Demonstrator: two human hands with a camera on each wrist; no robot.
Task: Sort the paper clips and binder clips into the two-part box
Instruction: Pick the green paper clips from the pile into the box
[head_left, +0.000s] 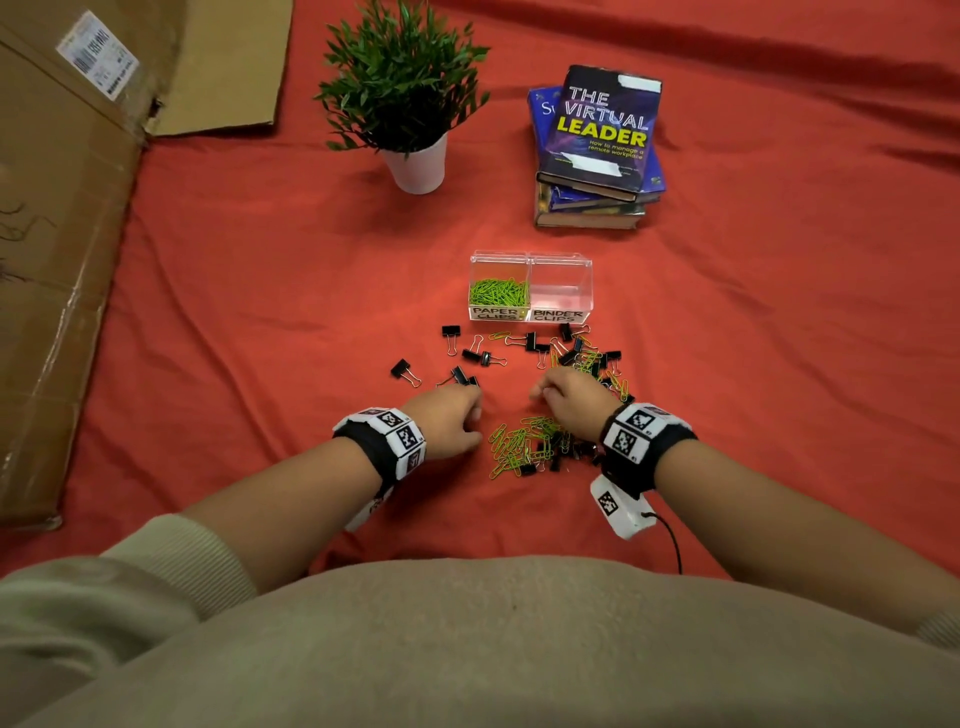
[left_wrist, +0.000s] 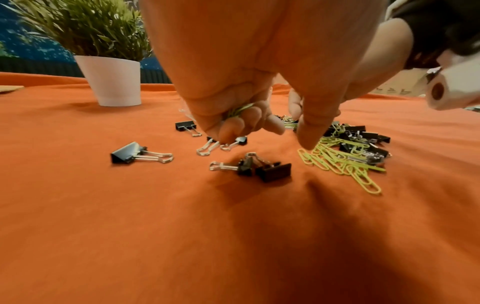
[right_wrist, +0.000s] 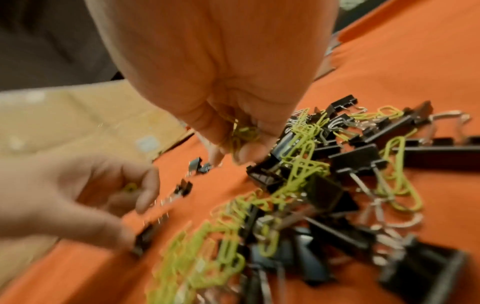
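A clear two-part box (head_left: 531, 287) stands on the red cloth; its left part, labelled PAPER CLIPS, holds green paper clips (head_left: 497, 293), and its right part, labelled BINDER CLIPS, looks bare. Black binder clips (head_left: 451, 332) and green paper clips (head_left: 519, 441) lie mixed between the box and my hands. My left hand (head_left: 451, 418) curls its fingers round a few green paper clips (left_wrist: 237, 112). My right hand (head_left: 570, 397) hovers over the pile and grips green paper clips (right_wrist: 242, 133) in its curled fingers.
A potted plant (head_left: 410, 98) stands behind the box to the left, and a stack of books (head_left: 597, 150) to the right. Flattened cardboard (head_left: 67, 208) covers the left side. Wrist bands with markers sit on both arms.
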